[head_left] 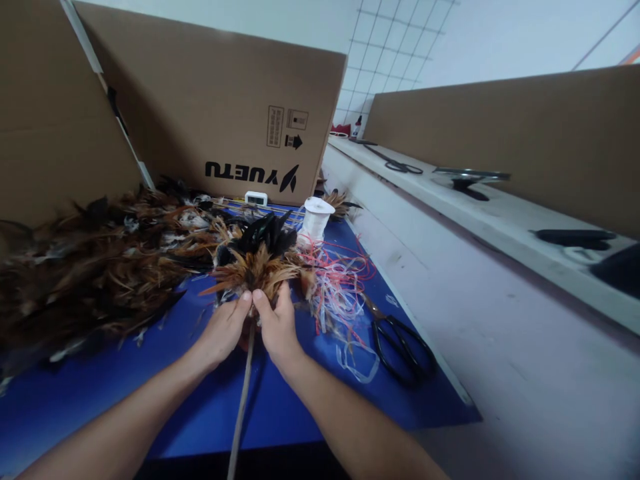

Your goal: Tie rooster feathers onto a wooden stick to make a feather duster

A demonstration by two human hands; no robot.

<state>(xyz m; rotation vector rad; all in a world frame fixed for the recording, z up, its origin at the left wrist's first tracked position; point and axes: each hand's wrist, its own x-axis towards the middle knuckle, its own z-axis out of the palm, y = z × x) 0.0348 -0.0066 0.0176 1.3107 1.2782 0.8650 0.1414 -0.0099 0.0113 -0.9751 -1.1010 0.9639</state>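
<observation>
Both my hands close round the base of a feather duster (260, 270), their thumbs side by side. Brown feathers fan out at its near end and glossy black ones stick up behind. Its thin stick (243, 403) runs down toward me between my forearms. My left hand (227, 327) grips the bundle from the left, its fingers mostly hidden underneath. From the right, my right hand (277, 327) presses its thumb on the feather bases, the other fingers wrapped behind. A big heap of loose brown and black feathers (100, 267) lies to the left.
Right of my hands lie tangled red and white strings (340, 280) and black-handled scissors (403, 343). A white spool (316, 219) and a small white digital meter (256, 198) stand farther back. Cardboard (225, 100) walls the blue table (285, 420). On the right ledge (530, 233) lie more scissors (395, 162).
</observation>
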